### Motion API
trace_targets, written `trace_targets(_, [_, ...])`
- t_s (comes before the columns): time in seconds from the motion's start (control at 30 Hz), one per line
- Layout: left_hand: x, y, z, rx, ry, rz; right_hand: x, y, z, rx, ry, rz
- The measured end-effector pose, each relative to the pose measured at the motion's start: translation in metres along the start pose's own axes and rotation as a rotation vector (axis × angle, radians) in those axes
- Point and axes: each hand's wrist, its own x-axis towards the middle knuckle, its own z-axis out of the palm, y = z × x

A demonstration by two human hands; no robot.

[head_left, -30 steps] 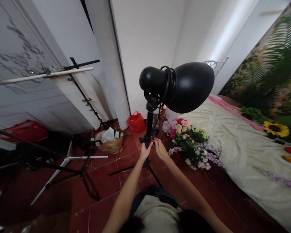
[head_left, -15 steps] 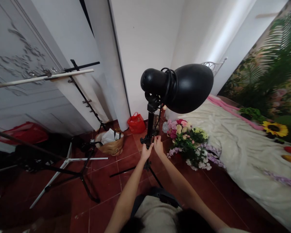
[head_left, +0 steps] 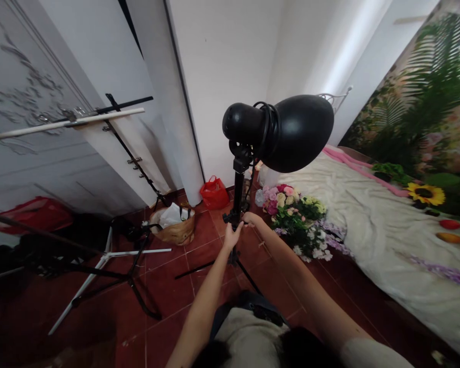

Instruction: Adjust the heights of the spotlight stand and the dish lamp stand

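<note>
A black studio light [head_left: 299, 134] with a coiled cord around its housing sits atop a black light stand [head_left: 238, 197]. Just below a dark clamp knob [head_left: 227, 218], my left hand [head_left: 233, 236] is closed around the stand's pole. At the right side of the same joint is my right hand [head_left: 251, 221], its fingers curled in against the pole. What those fingers pinch is hidden; a dark cord hangs close by. The stand's legs are spread on the red tiles in front of my body.
Bunches of artificial flowers [head_left: 297, 214] lie right of the stand, beside a bed with a pale cover [head_left: 371, 225]. A red bag [head_left: 214, 193] and a woven basket [head_left: 176, 230] stand behind on the left. White and black stand legs [head_left: 95, 273] spread across the left floor.
My right hand has come down and curled in closer to the pole, with its elbow swung outward. The left hand stays on the pole. The view has shifted slightly.
</note>
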Motion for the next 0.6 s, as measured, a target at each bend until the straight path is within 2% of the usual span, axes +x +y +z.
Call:
trace_targets(0.07, [0.001,-0.001,-0.001,0.011,-0.005,0.017,-0.005,0.004,-0.002,-0.027,-0.026,0.006])
trace_targets(0.13, [0.002,-0.002,-0.001,0.005,-0.017,0.026,-0.016,0.012,-0.001,-0.042,0.006,-0.014])
trace_targets(0.33, [0.005,-0.002,-0.003,-0.021,-0.051,0.003,-0.052,0.037,0.02,-0.157,0.247,-0.265])
trace_targets(0.47, [0.005,-0.007,-0.005,0.013,-0.05,0.011,-0.044,0.042,0.033,-0.219,0.319,-0.284])
trace_targets(0.6, [0.005,-0.013,-0.007,0.008,-0.062,-0.02,-0.027,0.041,0.037,-0.319,0.267,-0.198])
